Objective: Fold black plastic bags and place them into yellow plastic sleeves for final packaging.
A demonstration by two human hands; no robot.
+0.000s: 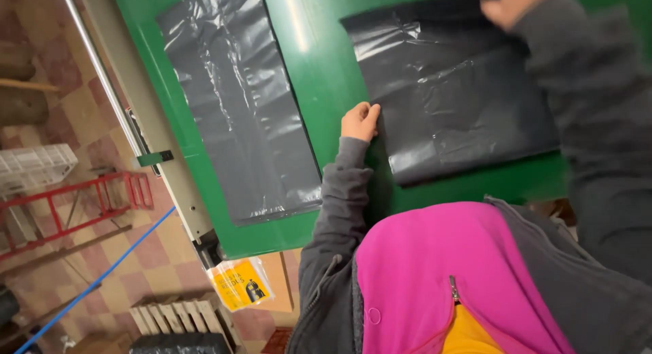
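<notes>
A green table (326, 76) fills my view, two black plastic bags flat on it. My left hand (360, 121), fingers curled, presses the right bag's (462, 96) left edge; my right hand (509, 4) pins its top edge, grip unclear. The other bag (238, 103) lies apart, leftward.

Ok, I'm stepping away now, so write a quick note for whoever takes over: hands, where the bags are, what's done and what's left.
Left hand: fingers curled, pressing the near left edge of the right dark plastic bag.
Right hand: at the far top edge of that same bag, resting on it; the grip is partly out of frame.
Bags: both lie flat on the green table; the left dark plastic bag is untouched, set apart from the right one.
Done: both bags spread out flat.
Left: the right bag is creased and probably needs smoothing or folding.
</notes>
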